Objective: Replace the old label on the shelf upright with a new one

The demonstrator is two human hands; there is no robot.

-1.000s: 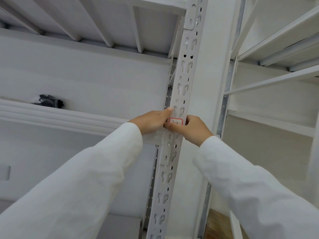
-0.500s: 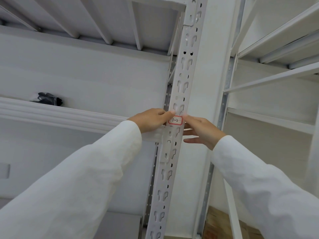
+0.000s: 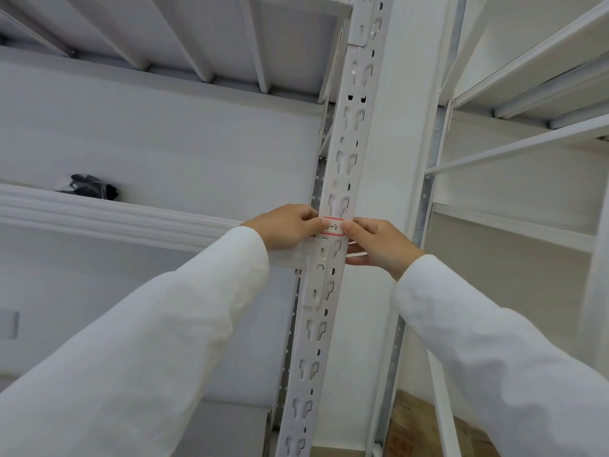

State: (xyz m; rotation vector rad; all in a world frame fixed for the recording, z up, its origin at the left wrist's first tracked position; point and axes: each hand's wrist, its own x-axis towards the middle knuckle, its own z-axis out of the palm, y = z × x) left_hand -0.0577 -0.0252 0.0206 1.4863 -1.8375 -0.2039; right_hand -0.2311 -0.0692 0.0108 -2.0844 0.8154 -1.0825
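A small white label with a red border and handwritten marks sits on the front of the white slotted shelf upright, at the level of the left shelf beam. My left hand is at the upright's left edge, and its thumb presses the label's left end. From the other side, my right hand presses the label's right end with its thumb, while its fingers reach along the upright's right side. Both thumbs cover the label's ends.
A white shelf beam runs left from the upright, with a black bundle lying on the shelf above it. A second white rack stands to the right. Brown cardboard shows low between the racks.
My right hand has come back onto the label and its thumb now presses the right end. My left thumb has stayed on the left end. The view shifted slightly.
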